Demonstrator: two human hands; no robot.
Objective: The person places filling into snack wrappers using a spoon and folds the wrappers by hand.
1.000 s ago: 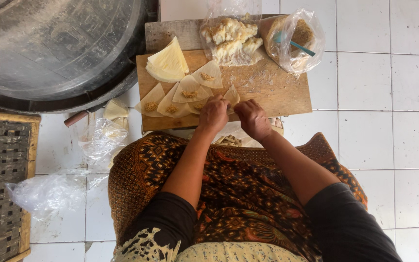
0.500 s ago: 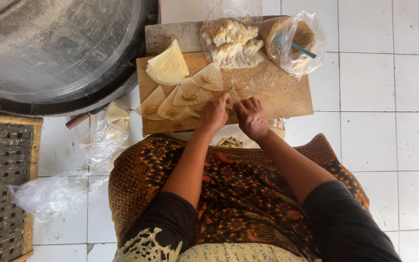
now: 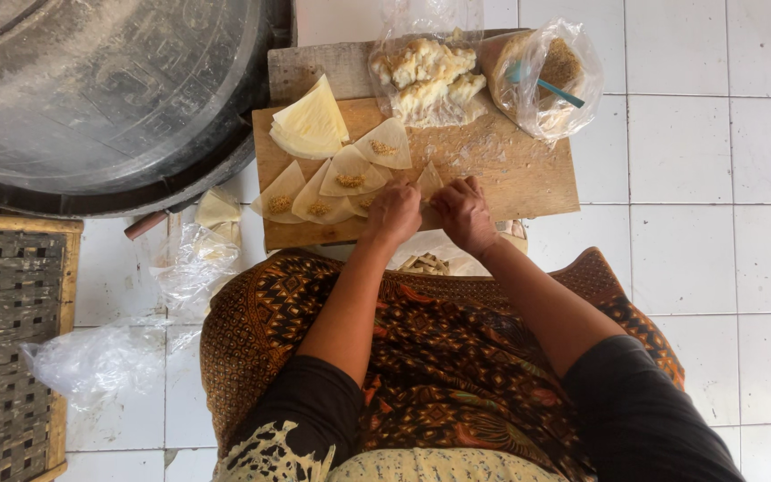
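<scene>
A wooden cutting board [image 3: 519, 174] lies on the white tiled floor in front of my lap. My left hand [image 3: 393, 214] and my right hand [image 3: 462, 214] meet at its near edge, both pinching a small triangular pastry wrapper [image 3: 428, 181]. Left of my hands, several triangular wrappers [image 3: 350, 174] lie spread out, each with a dab of brown filling. A stack of plain wrappers [image 3: 307, 125] sits at the board's far left corner.
A clear bag of pale crumbly pieces [image 3: 426, 76] and a bag of brown filling with a teal spoon [image 3: 546, 71] rest at the board's far edge. A big metal pan [image 3: 91, 89] fills the upper left. A woven tray [image 3: 2, 339] and loose plastic bags [image 3: 185, 263] lie left.
Both hands stay together at the board's near edge, working the same wrapper with small finger movements. Nothing else has shifted.
</scene>
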